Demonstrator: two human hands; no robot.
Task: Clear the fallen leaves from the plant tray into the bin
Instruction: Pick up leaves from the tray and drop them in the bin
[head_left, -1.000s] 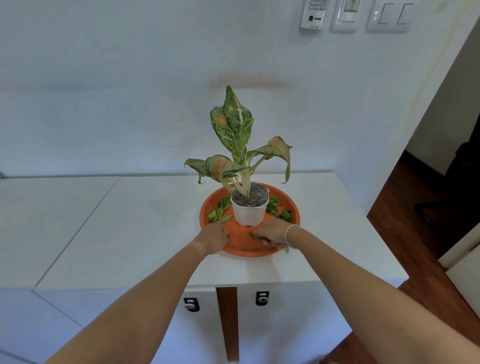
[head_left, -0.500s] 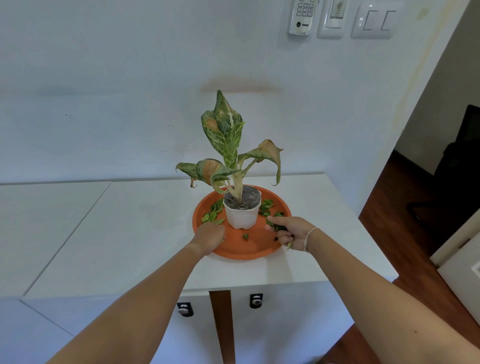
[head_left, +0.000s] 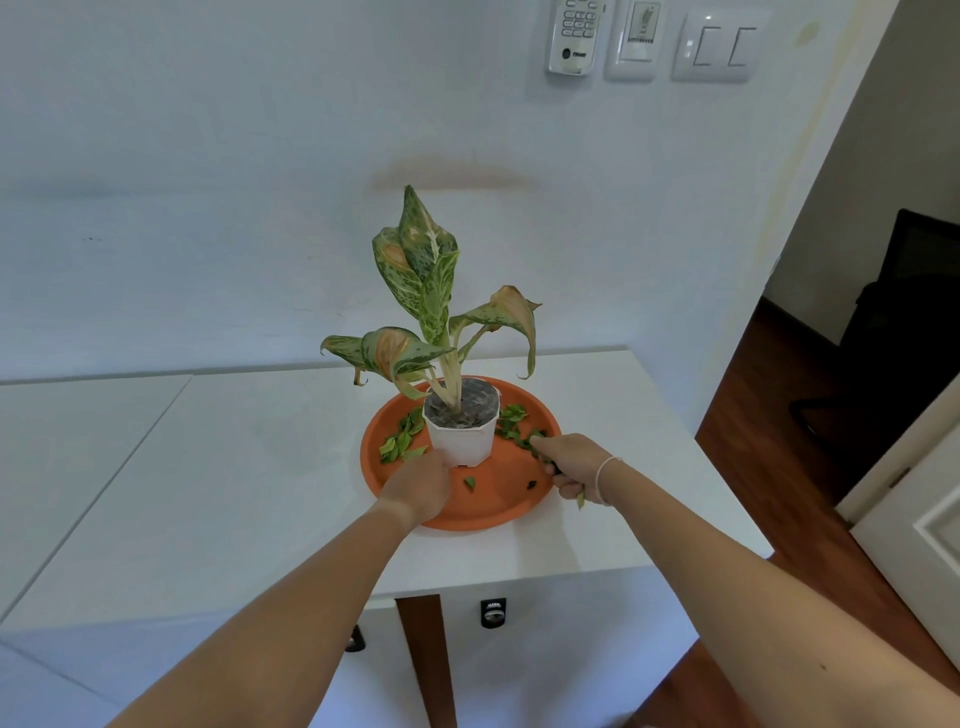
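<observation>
The fallen leaves (head_left: 511, 428) lie scattered in the orange tray (head_left: 483, 512), a cluster at two o'clock of the white pot (head_left: 460, 439), another at nine. The right hand (head_left: 574, 465), nearer the two o'clock cluster, curls around gathered leaves; the left hand (head_left: 421, 486) rests at the pot's base, its fingers hidden. The tray sits on a white cabinet top (head_left: 234, 467) against the wall; no bin shows.

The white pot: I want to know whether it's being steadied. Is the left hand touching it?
Touching. In the head view the left hand lies against the base of the white pot on the orange tray, with no gap visible between them.
</observation>
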